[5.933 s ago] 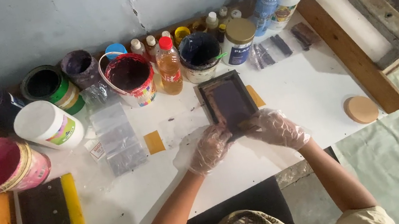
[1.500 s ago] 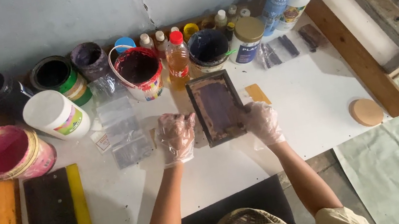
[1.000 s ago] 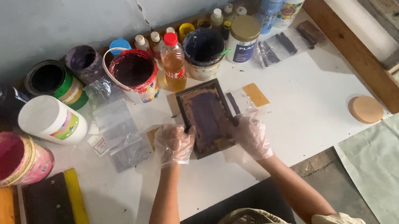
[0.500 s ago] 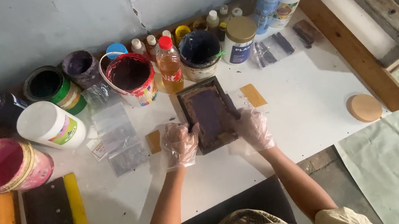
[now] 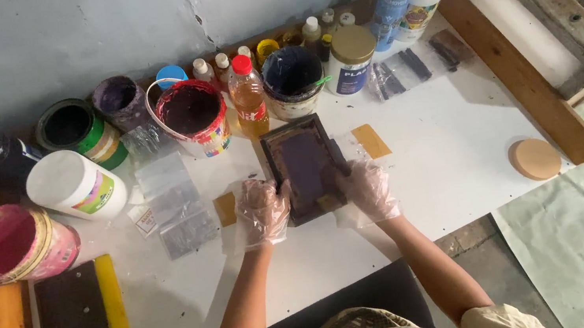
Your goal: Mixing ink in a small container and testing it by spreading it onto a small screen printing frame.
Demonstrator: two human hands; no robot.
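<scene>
We have the small dark printing frame [image 5: 305, 168] lying flat on the white table [image 5: 436, 162], near the middle of the view. Our left hand [image 5: 262, 211], in a thin clear glove, grips the frame's lower left edge with fingers curled over it; our right hand [image 5: 368, 189], gloved too, presses on the lower right corner with fingers bent and closed on the rim. The mesh looks coated in purple, so we judge the inking already laid on, with the frame yet to be lifted off whatever lies beneath.

At 12 o'clock of the frame stands a tub of dark blue paint [image 5: 292, 80], at 11 o'clock an orange bottle with a red cap [image 5: 248, 98] and a red-rimmed bucket of dark paint [image 5: 191, 116]. At 9 o'clock lie clear plastic bags [image 5: 173, 205], and a small tan card [image 5: 225, 208] sits just beside our left hand. Another tan card [image 5: 370, 140] lies at 2 o'clock. A round wooden disc [image 5: 535, 158] rests well apart at 3 o'clock.

What sits under the frame is hidden. A small light piece by our right fingers is too small to make out.
</scene>
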